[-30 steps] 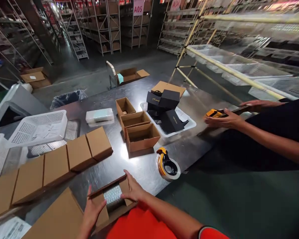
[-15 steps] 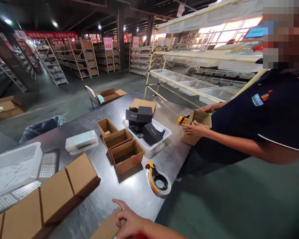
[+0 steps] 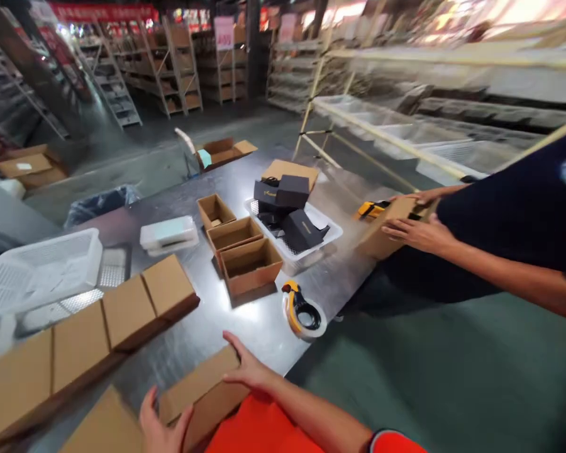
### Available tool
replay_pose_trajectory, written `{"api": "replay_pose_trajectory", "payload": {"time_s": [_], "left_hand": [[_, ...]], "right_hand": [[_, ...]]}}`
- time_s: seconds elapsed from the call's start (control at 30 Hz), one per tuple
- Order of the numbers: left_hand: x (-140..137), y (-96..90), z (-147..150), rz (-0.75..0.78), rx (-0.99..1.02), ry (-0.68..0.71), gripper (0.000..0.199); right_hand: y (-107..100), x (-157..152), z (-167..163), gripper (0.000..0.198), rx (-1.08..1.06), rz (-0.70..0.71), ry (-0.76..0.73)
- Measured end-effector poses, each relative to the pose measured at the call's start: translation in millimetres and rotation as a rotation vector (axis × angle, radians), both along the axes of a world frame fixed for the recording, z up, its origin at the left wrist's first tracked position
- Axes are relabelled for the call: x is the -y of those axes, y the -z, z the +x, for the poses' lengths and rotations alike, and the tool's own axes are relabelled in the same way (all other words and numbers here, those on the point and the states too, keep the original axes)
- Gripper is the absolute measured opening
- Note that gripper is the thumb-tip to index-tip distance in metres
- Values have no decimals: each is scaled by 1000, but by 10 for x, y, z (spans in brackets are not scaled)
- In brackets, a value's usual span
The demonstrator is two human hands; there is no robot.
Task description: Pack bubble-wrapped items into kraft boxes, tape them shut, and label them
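The left hand (image 3: 163, 425) and right hand (image 3: 252, 371) grip opposite ends of a carton (image 3: 200, 380) at the near edge of a shiny metal table (image 3: 205, 327). Beyond lie a tape dispenser (image 3: 294, 308), three open boxes (image 3: 249, 286), a row of closed boxes (image 3: 128, 314) and a white basket (image 3: 332, 238) of black boxes (image 3: 302, 229); at right, a co-worker's hands (image 3: 419, 236) hold another box (image 3: 381, 238). Racks (image 3: 183, 63) line the dim floor (image 3: 146, 163) behind. A second earlier, bubble wrap showed inside the carton; its top is now covered

The held carton (image 3: 210, 389) is brown, the tape dispenser (image 3: 290, 308) yellow and black, the shirt (image 3: 271, 429) bright red.
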State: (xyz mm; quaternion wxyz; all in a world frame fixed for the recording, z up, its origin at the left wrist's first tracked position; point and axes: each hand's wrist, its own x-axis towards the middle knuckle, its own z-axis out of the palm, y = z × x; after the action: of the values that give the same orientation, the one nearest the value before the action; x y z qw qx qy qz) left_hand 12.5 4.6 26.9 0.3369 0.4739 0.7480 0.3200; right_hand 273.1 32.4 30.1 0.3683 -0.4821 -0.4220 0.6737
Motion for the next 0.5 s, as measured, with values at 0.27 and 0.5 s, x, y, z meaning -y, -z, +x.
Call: {"api": "replay_pose_trajectory", "payload": {"time_s": [0.27, 0.5], "left_hand": [[157, -487, 81, -455, 758, -280, 90], [166, -408, 44, -410, 755, -304, 91]], "right_hand": [[5, 26, -171, 68, -74, -50, 79], [48, 60, -165, 75, -42, -28, -51]]}}
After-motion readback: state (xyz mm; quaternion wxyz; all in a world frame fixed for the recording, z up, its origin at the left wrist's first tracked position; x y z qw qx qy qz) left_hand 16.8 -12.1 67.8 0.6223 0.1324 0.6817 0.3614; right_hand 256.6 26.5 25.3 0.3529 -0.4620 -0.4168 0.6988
